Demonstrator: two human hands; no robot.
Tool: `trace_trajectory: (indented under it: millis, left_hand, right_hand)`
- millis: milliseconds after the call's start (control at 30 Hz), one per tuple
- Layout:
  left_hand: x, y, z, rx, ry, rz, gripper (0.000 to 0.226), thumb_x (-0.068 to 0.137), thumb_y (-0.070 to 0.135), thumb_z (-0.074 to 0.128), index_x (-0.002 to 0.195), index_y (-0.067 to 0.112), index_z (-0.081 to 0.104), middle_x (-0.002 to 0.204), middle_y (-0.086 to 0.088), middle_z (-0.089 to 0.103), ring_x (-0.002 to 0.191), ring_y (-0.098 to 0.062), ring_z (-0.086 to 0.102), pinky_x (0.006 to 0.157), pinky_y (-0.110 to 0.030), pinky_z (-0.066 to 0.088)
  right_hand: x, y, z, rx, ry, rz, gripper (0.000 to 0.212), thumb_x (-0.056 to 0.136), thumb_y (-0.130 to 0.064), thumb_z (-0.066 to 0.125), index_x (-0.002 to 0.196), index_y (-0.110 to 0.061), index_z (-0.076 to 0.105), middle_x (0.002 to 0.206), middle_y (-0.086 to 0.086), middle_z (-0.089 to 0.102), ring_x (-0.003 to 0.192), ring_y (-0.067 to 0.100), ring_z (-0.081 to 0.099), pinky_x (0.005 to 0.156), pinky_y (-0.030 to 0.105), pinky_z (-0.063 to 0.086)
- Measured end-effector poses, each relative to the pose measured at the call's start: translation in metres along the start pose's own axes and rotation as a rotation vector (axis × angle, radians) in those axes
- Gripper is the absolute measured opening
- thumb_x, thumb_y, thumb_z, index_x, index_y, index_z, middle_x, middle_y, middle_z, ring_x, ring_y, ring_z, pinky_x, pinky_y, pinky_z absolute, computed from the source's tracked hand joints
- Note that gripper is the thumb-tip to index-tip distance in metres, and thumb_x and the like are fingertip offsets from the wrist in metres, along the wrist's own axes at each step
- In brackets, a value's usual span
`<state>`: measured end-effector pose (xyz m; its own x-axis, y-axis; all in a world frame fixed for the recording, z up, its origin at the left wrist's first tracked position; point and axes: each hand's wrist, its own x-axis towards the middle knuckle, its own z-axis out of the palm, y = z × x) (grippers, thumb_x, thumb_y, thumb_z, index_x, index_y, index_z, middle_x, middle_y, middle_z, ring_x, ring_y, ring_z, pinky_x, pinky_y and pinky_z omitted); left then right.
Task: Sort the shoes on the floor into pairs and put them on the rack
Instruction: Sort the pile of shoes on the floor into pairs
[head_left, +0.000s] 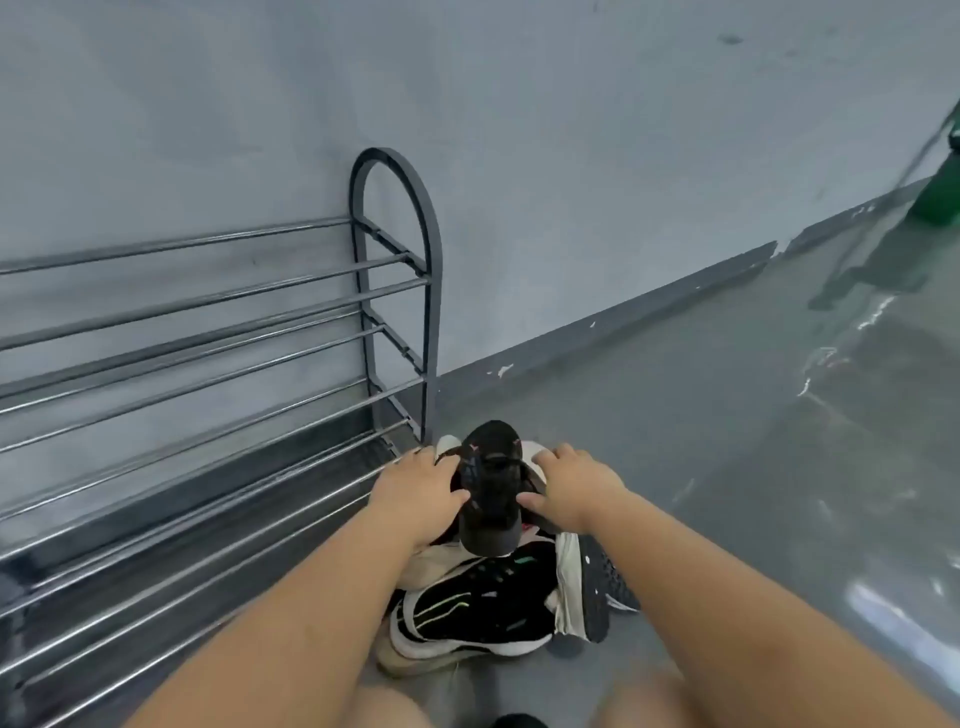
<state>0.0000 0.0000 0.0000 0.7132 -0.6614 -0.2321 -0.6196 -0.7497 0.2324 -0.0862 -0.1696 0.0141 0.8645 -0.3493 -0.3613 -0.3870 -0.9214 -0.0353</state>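
Note:
A black laced shoe (491, 488) sits on top of a pile of shoes on the floor, toe pointing away from me. My left hand (418, 493) grips its left side and my right hand (569, 486) grips its right side. Under it lies a black sneaker with a white sole and green stripes (467, 613), a beige shoe (415, 662) beneath that, and a shoe turned on its side showing a dark sole (592, 592). The metal shoe rack (218, 332) with chrome bars stands empty to the left, against the wall.
A grey wall runs behind the rack with a dark skirting board (623, 317). Glossy grey floor stretches to the right. A green object (940, 192) stands at the far right by the wall. My bare knees show at the bottom edge.

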Motion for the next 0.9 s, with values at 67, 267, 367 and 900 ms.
trace_trajectory:
  millis: [67,267,367,900]
  left_hand:
    - [0.017,-0.002,0.013,-0.088,-0.035,-0.070,0.055,0.097,0.048,0.034,0.146,0.023,0.028,0.150,-0.008,0.031,0.135,-0.028,0.033,0.108,-0.041,0.034]
    - [0.057,-0.022,0.071,-0.382,-0.260,-0.164,0.066,0.094,0.052,0.040,0.149,0.021,0.022,0.153,-0.006,0.028,0.138,-0.025,0.033,0.112,-0.040,0.031]
    - [0.075,-0.029,0.090,-0.558,-0.283,-0.211,0.060,0.092,0.054,0.041,0.142,0.021,0.038,0.144,-0.002,0.044,0.128,-0.023,0.045,0.107,-0.037,0.038]
    - [0.058,-0.019,0.062,-1.501,-0.349,-0.508,0.032,0.098,0.030,0.046,0.105,0.006,0.065,0.107,-0.010,0.068,0.097,-0.022,0.062,0.075,-0.028,0.052]
  right_hand:
    - [0.021,0.002,0.007,0.047,-0.004,0.016,0.067,0.093,-0.056,0.041,0.144,-0.015,0.031,0.143,0.013,0.037,0.129,0.032,0.040,0.100,0.043,0.040]
    - [0.065,-0.002,0.061,0.459,-0.120,0.097,0.064,0.089,-0.061,0.042,0.132,-0.013,0.047,0.128,0.010,0.057,0.115,0.028,0.055,0.101,0.039,0.043]
    - [0.078,0.005,0.070,0.681,-0.090,0.162,0.057,0.089,-0.057,0.049,0.123,-0.012,0.055,0.113,0.007,0.066,0.102,0.025,0.063,0.085,0.033,0.049]
    - [0.044,-0.014,0.040,1.368,-0.319,0.348,0.022,0.084,-0.035,0.070,0.094,-0.016,0.063,0.093,0.000,0.068,0.091,0.019,0.065,0.068,0.024,0.056]
